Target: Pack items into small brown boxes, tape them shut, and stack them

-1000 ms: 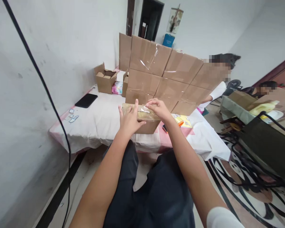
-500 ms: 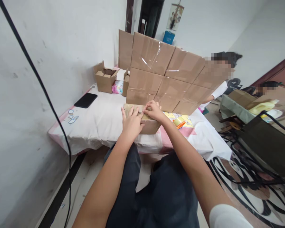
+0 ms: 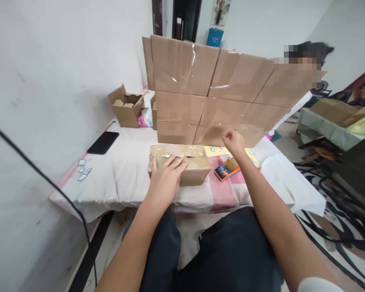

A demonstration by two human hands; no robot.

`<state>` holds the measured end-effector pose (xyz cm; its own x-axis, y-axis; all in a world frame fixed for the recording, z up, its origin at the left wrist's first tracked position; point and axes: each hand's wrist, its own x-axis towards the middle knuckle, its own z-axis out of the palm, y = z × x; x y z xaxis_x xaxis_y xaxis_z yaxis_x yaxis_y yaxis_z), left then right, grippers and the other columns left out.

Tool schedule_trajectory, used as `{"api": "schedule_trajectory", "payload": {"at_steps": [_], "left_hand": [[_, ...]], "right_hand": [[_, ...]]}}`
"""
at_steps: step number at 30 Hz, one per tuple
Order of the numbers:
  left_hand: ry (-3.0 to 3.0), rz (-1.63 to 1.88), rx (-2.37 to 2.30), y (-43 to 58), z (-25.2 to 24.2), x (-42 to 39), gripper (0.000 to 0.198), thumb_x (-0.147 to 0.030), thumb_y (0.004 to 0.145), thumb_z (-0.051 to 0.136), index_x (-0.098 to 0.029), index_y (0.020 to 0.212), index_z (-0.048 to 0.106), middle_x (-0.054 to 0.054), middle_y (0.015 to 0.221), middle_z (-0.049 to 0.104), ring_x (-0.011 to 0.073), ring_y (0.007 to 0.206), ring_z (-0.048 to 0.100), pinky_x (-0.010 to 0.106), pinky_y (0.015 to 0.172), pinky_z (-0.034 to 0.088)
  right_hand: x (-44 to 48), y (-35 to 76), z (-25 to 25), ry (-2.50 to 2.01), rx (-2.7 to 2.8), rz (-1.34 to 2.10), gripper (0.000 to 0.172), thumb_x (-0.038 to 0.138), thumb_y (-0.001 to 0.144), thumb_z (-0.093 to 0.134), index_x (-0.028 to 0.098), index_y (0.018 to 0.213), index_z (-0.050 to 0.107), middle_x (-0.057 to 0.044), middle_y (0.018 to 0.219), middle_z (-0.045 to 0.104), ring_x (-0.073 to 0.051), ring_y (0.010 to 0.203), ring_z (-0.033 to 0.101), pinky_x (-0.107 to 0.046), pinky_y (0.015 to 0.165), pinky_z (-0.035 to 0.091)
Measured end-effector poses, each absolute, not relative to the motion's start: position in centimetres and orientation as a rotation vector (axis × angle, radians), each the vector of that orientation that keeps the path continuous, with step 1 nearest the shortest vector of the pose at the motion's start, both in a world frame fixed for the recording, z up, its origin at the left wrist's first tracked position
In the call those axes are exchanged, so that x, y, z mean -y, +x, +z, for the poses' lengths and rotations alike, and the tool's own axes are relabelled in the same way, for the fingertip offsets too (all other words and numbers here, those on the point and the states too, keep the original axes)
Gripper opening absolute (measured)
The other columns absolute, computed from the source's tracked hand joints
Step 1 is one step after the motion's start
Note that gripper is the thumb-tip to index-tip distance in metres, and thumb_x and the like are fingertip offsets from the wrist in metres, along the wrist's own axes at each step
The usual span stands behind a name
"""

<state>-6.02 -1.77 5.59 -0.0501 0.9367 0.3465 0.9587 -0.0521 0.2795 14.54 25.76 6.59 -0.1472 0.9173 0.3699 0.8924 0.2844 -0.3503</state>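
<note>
A small cardboard box (image 3: pixel 196 175) with clear tape over its top lies on the table in front of me. A dark slit shows along the top, between the flaps. My left hand (image 3: pixel 167 172) rests on the box's left part, fingers spread and pressed against it. Right of the box, my right hand (image 3: pixel 233 142) is raised with its fingers curled closed; whatever they may hold is too small to make out. Below that hand lies an orange tape dispenser (image 3: pixel 226 172) with a roll of tape, partly covered by my forearm.
Behind the box stands a wall of stacked, taped cartons (image 3: pixel 182 107). An open carton (image 3: pixel 127 111) and a black phone (image 3: pixel 103 142) are on the left of the cloth-covered table (image 3: pixel 130 170). Another person (image 3: pixel 307 61) is behind the stack at right; a black cable (image 3: pixel 48 178) hangs at left.
My right hand has left the box top and moved right, above the tape dispenser. My left hand stays on the box. The camera view has shifted somewhat.
</note>
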Motion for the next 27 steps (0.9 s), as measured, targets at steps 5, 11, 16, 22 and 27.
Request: {"api": "schedule_trajectory", "payload": {"at_steps": [5,11,16,22,27], "left_hand": [[-2.144,-0.607,2.149,-5.5,5.6,2.0,0.047,-0.019,0.096,0.047,-0.029,0.142,0.051,0.004,0.148,0.056,0.026,0.139,0.048,0.065,0.124,0.002],[-2.133,-0.552,2.133,-5.2,5.0,1.8,0.061,-0.023,0.096,0.049,-0.031,0.154,0.032,0.006,0.149,0.054,0.0282,0.138,0.048,0.066,0.122,-0.003],[-2.15,-0.538,2.134,-5.3,4.9,2.0,0.067,-0.025,0.096,0.048,-0.034,0.157,0.024,0.007,0.151,0.052,0.0293,0.14,0.046,0.066,0.122,0.0],[-2.192,-0.534,2.171,-5.6,4.7,2.2,0.073,-0.029,0.094,0.051,-0.036,0.159,0.018,0.006,0.155,0.048,0.0312,0.143,0.043,0.069,0.121,0.002],[-2.199,-0.544,2.179,-5.5,4.8,2.4,0.071,-0.029,0.094,0.052,-0.035,0.158,0.022,0.005,0.156,0.046,0.0306,0.145,0.04,0.069,0.121,0.001]], "right_hand": [[-29.4,17.4,4.3,-1.629,2.405,0.153,0.019,0.02,0.087,0.056,0.017,0.094,0.074,-0.009,0.096,0.076,-0.022,0.087,0.069,-0.028,0.077,0.048],[-31.4,15.8,2.2,-1.534,2.83,0.225,0.035,0.017,0.086,0.058,0.023,0.119,0.072,-0.008,0.119,0.073,-0.022,0.106,0.067,-0.028,0.088,0.048],[-32.6,14.6,0.9,-1.697,2.813,0.229,0.042,0.015,0.081,0.064,0.025,0.122,0.07,-0.01,0.129,0.068,-0.025,0.115,0.064,-0.03,0.091,0.047],[-31.8,13.7,0.5,-1.77,2.798,0.223,0.032,0.014,0.077,0.066,0.02,0.108,0.073,-0.012,0.118,0.071,-0.025,0.103,0.066,-0.029,0.077,0.046],[-31.1,13.6,1.1,-1.762,2.785,0.229,0.018,0.011,0.079,0.063,0.017,0.093,0.072,-0.012,0.103,0.074,-0.021,0.088,0.066,-0.026,0.067,0.041]]}}
